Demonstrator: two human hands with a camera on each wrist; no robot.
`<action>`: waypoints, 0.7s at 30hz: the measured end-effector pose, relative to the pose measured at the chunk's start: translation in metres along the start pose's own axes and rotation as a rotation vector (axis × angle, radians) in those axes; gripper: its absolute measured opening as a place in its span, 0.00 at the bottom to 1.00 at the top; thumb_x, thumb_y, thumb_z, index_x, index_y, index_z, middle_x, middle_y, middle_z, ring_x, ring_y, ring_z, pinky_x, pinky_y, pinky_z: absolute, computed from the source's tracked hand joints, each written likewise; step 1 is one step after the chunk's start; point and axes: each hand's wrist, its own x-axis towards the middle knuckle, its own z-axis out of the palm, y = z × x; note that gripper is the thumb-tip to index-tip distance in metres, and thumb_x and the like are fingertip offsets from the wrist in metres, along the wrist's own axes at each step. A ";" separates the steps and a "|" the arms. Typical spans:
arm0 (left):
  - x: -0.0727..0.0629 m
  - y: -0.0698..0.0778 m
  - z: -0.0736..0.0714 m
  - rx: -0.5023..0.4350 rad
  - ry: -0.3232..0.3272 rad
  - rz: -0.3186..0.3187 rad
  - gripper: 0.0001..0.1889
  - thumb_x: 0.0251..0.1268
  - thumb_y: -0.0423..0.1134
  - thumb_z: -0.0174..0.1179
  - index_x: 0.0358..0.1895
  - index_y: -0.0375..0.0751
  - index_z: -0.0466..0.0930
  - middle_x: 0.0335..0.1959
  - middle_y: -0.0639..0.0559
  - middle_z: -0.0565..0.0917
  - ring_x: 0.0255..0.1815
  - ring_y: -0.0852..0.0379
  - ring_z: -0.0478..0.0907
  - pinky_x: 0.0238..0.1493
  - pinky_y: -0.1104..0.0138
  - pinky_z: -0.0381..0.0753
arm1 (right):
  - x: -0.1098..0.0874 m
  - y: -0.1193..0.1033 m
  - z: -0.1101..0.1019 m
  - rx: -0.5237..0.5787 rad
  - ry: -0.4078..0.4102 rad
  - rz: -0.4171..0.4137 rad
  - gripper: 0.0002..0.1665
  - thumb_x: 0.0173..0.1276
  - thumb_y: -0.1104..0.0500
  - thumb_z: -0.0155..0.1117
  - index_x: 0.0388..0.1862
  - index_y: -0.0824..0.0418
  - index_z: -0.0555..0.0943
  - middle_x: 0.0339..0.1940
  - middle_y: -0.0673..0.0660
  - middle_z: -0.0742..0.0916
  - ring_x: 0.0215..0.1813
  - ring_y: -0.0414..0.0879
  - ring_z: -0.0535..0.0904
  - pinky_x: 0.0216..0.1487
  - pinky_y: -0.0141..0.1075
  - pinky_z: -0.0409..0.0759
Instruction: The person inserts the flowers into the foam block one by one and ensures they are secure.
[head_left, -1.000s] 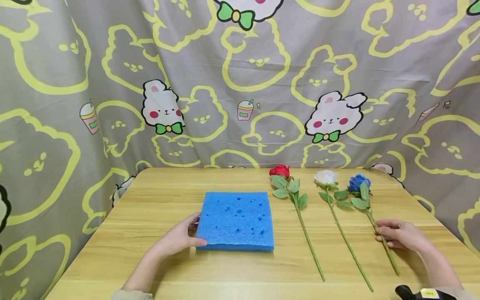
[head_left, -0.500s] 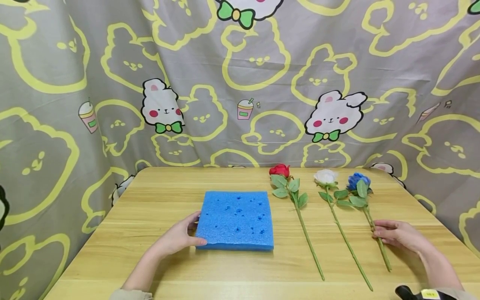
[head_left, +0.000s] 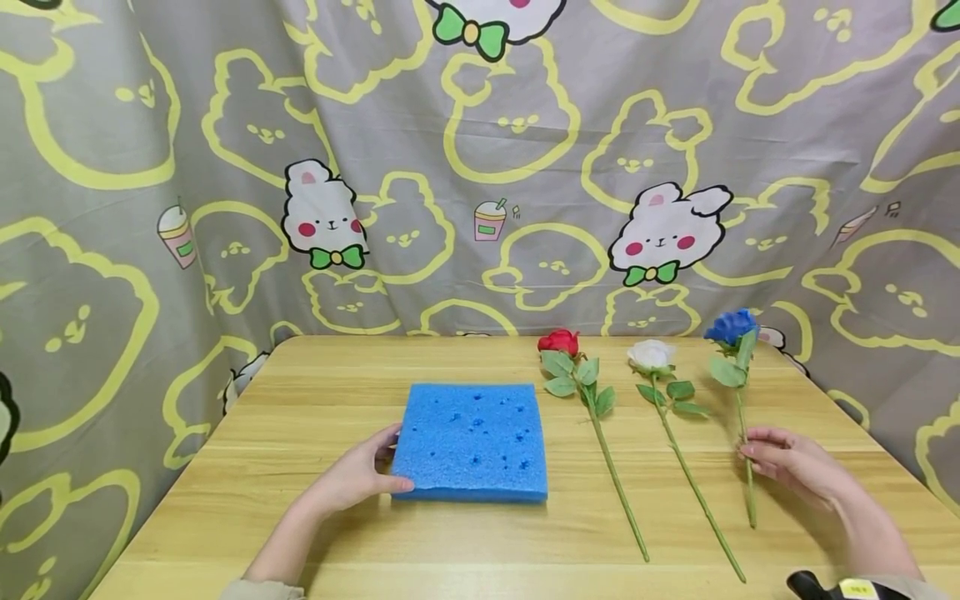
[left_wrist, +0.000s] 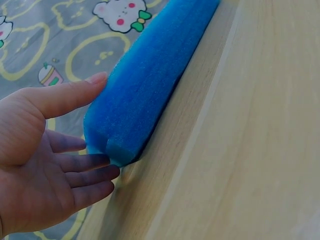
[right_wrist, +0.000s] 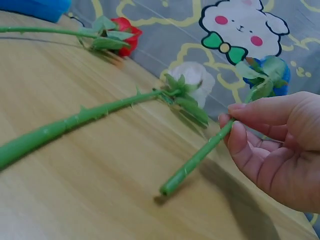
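Observation:
In the head view, my left hand (head_left: 358, 472) rests against the left side of a blue foam block (head_left: 472, 442) pitted with small holes. From the left wrist, the thumb touches the block's edge (left_wrist: 145, 85) while the fairly straight fingers lie by its corner. My right hand (head_left: 797, 468) pinches the stem of a blue artificial rose (head_left: 732, 327) between thumb and fingertips. The rose tilts up off the table, bloom away from me, and its lower stem (right_wrist: 200, 156) shows in the right wrist view. Beside it lies a white rose (head_left: 651, 357), then a red rose (head_left: 559, 342).
All of this is on a wooden table (head_left: 300, 417), with the foam block left of the roses. Their stems point toward the front edge. A grey cartoon-print curtain (head_left: 420, 275) hangs behind the table. A black object with a yellow label (head_left: 858, 588) sits at the lower right.
The right hand has raised the blue rose from the table, and its stem has swung more upright and leftward at the bottom. The left hand and foam block have stayed put.

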 end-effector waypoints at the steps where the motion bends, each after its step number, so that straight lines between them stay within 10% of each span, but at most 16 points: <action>1: 0.000 0.000 0.000 0.001 0.001 0.000 0.49 0.48 0.43 0.71 0.69 0.25 0.51 0.63 0.30 0.65 0.60 0.36 0.65 0.60 0.46 0.62 | 0.001 -0.001 0.002 -0.002 0.001 -0.011 0.19 0.70 0.74 0.43 0.45 0.56 0.77 0.41 0.51 0.83 0.45 0.41 0.80 0.46 0.30 0.77; 14: 0.000 0.000 0.000 -0.015 -0.012 -0.008 0.49 0.49 0.43 0.71 0.69 0.26 0.50 0.63 0.30 0.65 0.60 0.36 0.66 0.59 0.46 0.64 | 0.018 -0.017 0.044 -0.140 0.119 -0.101 0.16 0.69 0.74 0.46 0.48 0.57 0.72 0.41 0.52 0.83 0.44 0.44 0.81 0.43 0.32 0.79; 21: 0.000 0.001 -0.001 -0.022 -0.014 -0.002 0.50 0.49 0.43 0.71 0.69 0.25 0.50 0.63 0.30 0.65 0.60 0.36 0.66 0.59 0.46 0.64 | 0.033 -0.030 0.074 -0.449 0.278 -0.146 0.11 0.68 0.68 0.54 0.49 0.65 0.69 0.38 0.48 0.82 0.40 0.41 0.81 0.39 0.33 0.80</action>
